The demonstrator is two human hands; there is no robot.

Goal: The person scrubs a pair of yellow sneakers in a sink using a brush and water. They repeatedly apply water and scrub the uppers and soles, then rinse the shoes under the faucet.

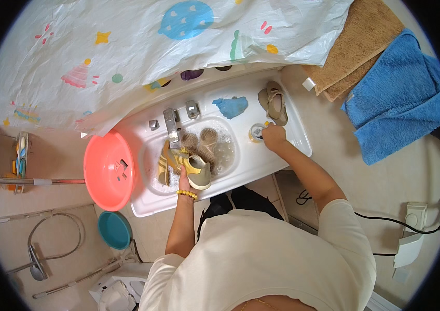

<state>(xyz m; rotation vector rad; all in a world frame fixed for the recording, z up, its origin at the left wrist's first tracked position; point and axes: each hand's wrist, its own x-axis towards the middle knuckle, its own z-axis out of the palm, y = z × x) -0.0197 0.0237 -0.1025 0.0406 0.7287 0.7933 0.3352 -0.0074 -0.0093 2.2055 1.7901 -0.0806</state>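
Note:
My left hand (187,182), with a yellow beaded bracelet at the wrist, holds a yellow and grey sneaker (196,171) over the near rim of the white washbasin (226,179). Its mate, a yellow striped shoe (163,167), stands in the sudsy water at the left. Brown mesh-like shoes (207,142) lie in the water beneath the chrome faucet (171,124). On the right of the basin, my right hand (274,136) is at a small yellow-and-white cup or can (256,133); its fingers are partly hidden, so its hold is unclear.
Beyond the bowl lie a blue cloth (231,107) and a pair of beige shoes (275,103). A pink plastic basin (109,171) stands left, above a teal basin (115,230). A patterned plastic curtain (134,50) hangs across the far side. Brown (354,42) and blue towels (399,97) hang right.

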